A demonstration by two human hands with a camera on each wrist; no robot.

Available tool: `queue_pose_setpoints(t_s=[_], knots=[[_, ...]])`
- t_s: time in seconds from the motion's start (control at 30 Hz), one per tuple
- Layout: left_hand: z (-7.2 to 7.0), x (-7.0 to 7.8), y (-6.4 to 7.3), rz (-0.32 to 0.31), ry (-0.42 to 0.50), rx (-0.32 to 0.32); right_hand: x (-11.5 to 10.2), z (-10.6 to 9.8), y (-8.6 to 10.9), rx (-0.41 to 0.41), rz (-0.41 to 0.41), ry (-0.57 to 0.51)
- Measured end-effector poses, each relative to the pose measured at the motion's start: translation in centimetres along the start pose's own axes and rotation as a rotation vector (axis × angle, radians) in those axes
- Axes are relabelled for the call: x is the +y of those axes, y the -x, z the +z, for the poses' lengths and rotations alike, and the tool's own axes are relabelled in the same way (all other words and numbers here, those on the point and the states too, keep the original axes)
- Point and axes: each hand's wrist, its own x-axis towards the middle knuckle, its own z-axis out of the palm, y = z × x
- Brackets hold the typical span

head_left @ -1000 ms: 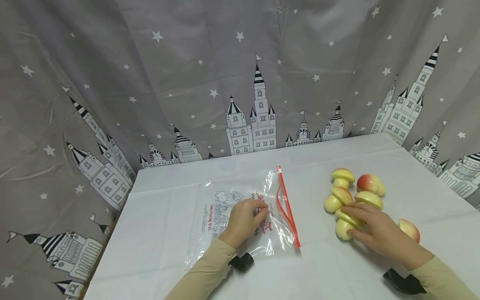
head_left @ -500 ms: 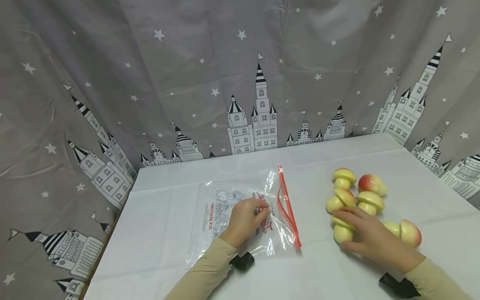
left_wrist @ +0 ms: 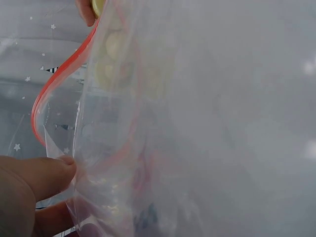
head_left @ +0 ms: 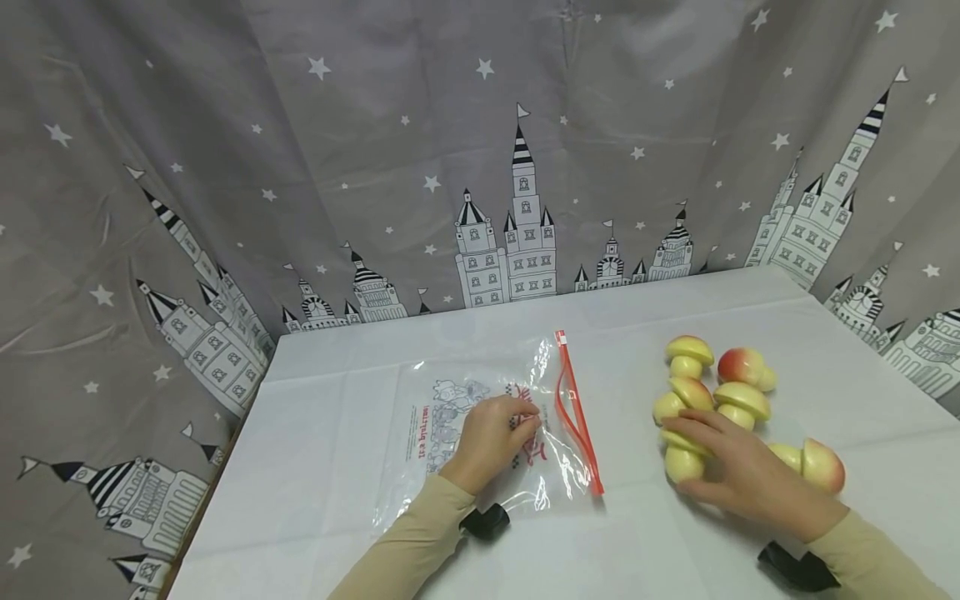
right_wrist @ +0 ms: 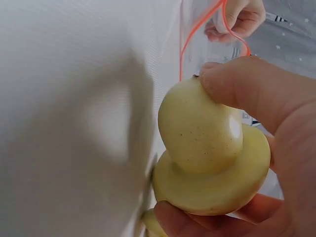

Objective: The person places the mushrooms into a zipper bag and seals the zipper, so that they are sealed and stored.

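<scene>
A clear zip bag [head_left: 555, 479] with a red slider strip [head_left: 576, 417] and printed drawings lies on the white tabletop. My left hand [head_left: 491, 442] pinches its upper film between thumb and fingers, and the left wrist view shows the mouth of the bag gaping beside the thumb [left_wrist: 54, 175]. At the right, my right hand [head_left: 757, 471] grips a yellow toy mushroom [right_wrist: 202, 133]. The thumb is on its stem end and the fingers are under its cap, close by the tabletop. Around that hand lie more toy mushrooms, including one [head_left: 742, 402] just beyond the fingers.
Several yellow-and-red toy mushrooms lie in a loose group: one at the back [head_left: 688, 354], one with a red cap [head_left: 741, 367], one [head_left: 821, 465] right of my right wrist. A grey curtain [head_left: 360, 150] with castles and stars hangs behind the table [head_left: 300, 467].
My right hand has shifted slightly left and its fingers have settled round the near mushroom, which moved a little left with it. The mushroom behind the wrist shows more. The left hand stays put.
</scene>
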Motion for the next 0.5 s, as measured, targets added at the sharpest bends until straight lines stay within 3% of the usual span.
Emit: queue_pose_setpoints(t_s=[0.5], knots=[[-0.2,0.1,0.1,0.0,0.021,-0.012,-0.6,-0.2,-2.6,-0.023,-0.07,0.002]])
